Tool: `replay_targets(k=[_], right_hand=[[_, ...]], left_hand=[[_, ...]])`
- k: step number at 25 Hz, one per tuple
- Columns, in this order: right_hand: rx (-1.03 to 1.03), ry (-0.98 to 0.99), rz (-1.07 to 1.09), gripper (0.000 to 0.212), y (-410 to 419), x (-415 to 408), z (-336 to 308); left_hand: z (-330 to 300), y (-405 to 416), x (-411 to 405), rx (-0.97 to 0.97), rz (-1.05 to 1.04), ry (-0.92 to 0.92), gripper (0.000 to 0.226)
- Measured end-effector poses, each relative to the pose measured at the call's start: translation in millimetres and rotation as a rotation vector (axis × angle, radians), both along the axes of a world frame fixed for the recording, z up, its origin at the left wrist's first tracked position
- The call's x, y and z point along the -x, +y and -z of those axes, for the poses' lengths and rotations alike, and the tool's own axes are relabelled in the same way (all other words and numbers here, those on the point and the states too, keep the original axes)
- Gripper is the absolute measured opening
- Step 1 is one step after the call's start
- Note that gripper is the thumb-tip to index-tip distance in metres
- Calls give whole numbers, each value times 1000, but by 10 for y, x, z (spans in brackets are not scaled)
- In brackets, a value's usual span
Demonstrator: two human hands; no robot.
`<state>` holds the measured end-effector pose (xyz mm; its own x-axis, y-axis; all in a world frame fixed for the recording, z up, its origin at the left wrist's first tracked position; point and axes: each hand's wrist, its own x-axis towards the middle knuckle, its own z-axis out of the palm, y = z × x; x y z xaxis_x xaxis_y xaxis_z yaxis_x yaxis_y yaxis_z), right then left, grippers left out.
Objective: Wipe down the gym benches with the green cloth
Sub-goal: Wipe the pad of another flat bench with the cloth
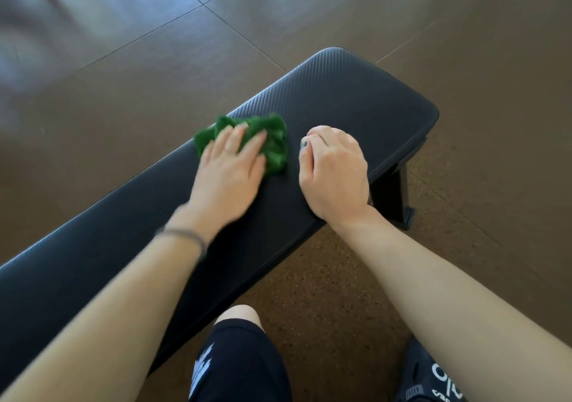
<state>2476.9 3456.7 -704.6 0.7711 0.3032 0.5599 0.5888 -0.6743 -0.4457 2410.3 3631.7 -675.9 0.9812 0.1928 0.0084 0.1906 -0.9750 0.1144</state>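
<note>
A black padded gym bench (356, 101) runs diagonally from lower left to upper right. The crumpled green cloth (272, 141) lies on its top near the far edge. My left hand (230, 169) presses flat on the cloth with fingers spread, and it looks blurred. My right hand (335, 172) rests on the bench just right of the cloth, its fingers curled into a loose fist with nothing visible in them.
Brown tiled floor (139, 61) surrounds the bench. A black bench leg (399, 197) stands under the right end. My knees in dark shorts (241, 358) are close to the bench's near edge.
</note>
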Motion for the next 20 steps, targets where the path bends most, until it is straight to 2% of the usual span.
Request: replay_targets(k=[4, 8, 12, 15, 17, 20], right_hand=[[119, 18, -50, 41, -302, -416, -33], [115, 185, 75, 50, -579, -997, -74], [46, 406, 105, 55, -806, -1421, -222], [-159, 714, 40, 53, -949, -1625, -366], [-236, 758, 29, 53, -1034, -1626, -425], [-252, 765, 1, 52, -1193, -1514, -356]], left_hand=[[-26, 40, -1174, 89, -334, 94, 49], [-4, -323, -1626, 44, -398, 103, 49], [-5, -778, -1957, 25, -274, 67, 56], [20, -1419, -1924, 22, 4, 17, 55], [60, -1815, -1683, 55, 179, -22, 54], [94, -1921, -957, -1, 285, -105, 50]])
